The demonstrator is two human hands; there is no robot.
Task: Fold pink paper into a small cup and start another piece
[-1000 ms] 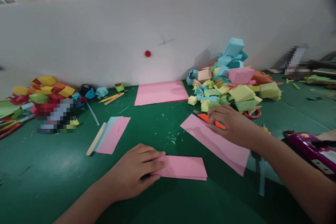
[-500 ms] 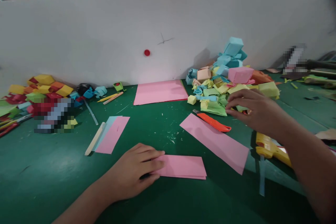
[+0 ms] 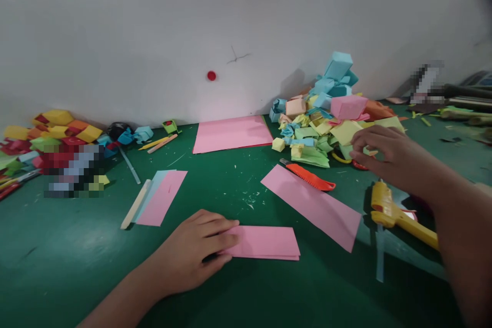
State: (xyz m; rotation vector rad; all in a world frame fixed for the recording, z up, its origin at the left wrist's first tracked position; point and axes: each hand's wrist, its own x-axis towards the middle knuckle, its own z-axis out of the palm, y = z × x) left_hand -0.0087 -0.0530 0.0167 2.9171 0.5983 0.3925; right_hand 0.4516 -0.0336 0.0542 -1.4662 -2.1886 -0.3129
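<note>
My left hand [image 3: 205,243] lies with outstretched fingers on the left end of a folded pink paper strip [image 3: 267,242], pressing it to the table. Over the right side, my right hand [image 3: 388,156] hovers with loosely bent fingers and nothing visible in them. Close by its fingertips, partly hidden, are red and yellow loops [image 3: 360,165] that look like scissor handles. Below that hand lies a yellow glue gun [image 3: 388,210] with a clear glue stick. An orange utility knife [image 3: 309,177] rests across the top edge of a flat pink sheet [image 3: 319,210].
Folded paper shapes are heaped at right [image 3: 319,128] and left [image 3: 65,130]. A pink sheet stack [image 3: 232,134] lies against the white partition [image 3: 154,51]. Pink and blue strips [image 3: 163,197] lie beside a pale stick [image 3: 136,204] on the green table [image 3: 215,184].
My right hand has moved right, away from the paper heap's front, uncovering more of the red and yellow loops and the glue gun. My left hand stays on the folded strip.
</note>
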